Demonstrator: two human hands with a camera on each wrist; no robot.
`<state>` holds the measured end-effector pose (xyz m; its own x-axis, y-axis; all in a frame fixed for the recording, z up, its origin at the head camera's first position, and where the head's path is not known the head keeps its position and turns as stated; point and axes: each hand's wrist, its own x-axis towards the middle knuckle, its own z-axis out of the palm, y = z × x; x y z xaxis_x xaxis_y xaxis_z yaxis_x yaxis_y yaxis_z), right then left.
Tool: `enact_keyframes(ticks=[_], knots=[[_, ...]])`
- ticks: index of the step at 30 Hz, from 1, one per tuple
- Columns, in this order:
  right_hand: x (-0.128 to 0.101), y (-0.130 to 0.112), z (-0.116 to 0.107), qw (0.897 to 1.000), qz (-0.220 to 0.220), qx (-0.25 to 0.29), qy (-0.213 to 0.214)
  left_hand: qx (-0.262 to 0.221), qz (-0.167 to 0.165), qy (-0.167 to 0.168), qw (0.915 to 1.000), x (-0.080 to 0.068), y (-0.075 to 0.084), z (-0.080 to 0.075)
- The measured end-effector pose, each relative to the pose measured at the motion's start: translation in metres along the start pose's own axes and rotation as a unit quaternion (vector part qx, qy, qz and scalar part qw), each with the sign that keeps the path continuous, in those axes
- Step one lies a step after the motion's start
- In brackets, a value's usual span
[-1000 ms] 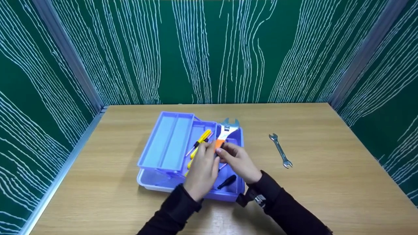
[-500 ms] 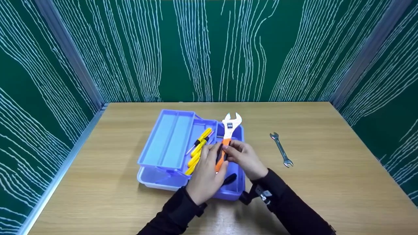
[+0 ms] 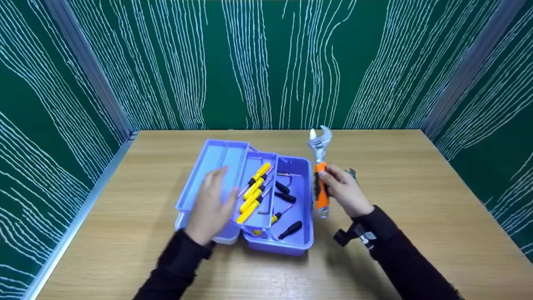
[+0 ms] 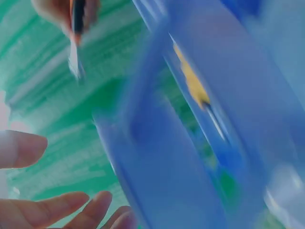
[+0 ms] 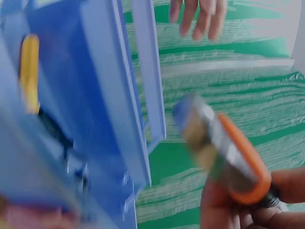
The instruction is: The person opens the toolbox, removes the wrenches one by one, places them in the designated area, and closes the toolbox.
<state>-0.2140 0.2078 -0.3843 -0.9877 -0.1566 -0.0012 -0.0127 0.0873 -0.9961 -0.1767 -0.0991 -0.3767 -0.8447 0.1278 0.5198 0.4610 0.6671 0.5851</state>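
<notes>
My right hand [image 3: 343, 191] grips an adjustable wrench [image 3: 320, 166] by its orange and black handle, jaws pointing up and away, just right of the open purple toolbox [image 3: 300, 246]. The right wrist view shows the same wrench [image 5: 228, 152], blurred, in that hand's fingers [image 5: 238, 210]. My left hand [image 3: 210, 206] hovers with relaxed, spread fingers over the box's raised left tray [image 3: 208, 179] and holds nothing. Its fingers [image 4: 52, 210] show at the bottom of the left wrist view. Several yellow-handled screwdrivers [image 3: 252, 193] lie in the middle tray.
A small open-end spanner [image 3: 352, 173] lies on the wooden table [image 3: 416, 216] just behind my right hand, mostly hidden. Black-handled tools [image 3: 290, 230] and hex keys lie in the box's bottom. Green patterned walls close in the table on three sides.
My right hand lifted the wrench out of the box and carried it right. My left hand let go of the wrench and moved left over the raised tray.
</notes>
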Motion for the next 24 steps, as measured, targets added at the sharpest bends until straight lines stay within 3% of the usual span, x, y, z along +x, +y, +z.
enact_keyframes(ticks=[4,7,12,18,24], knots=[[0.004,0.007,-0.023,0.999,-0.018,0.008,0.027,0.018,-0.044,-0.002,0.9989,0.005,-0.024,-0.020],[0.005,0.012,-0.042,0.999,-0.019,-0.001,0.049,0.025,-0.100,-0.014,0.9945,0.006,-0.040,-0.030],[0.005,0.018,-0.076,0.990,-0.039,-0.102,0.090,0.025,-0.179,-0.053,0.9821,0.004,-0.058,-0.038],[0.005,0.030,-0.109,0.964,-0.031,-0.227,0.137,-0.003,-0.213,-0.081,0.9736,0.004,-0.075,-0.037],[0.005,0.049,-0.136,0.946,0.029,-0.280,0.160,-0.039,-0.239,-0.094,0.9656,0.003,-0.081,-0.035]])
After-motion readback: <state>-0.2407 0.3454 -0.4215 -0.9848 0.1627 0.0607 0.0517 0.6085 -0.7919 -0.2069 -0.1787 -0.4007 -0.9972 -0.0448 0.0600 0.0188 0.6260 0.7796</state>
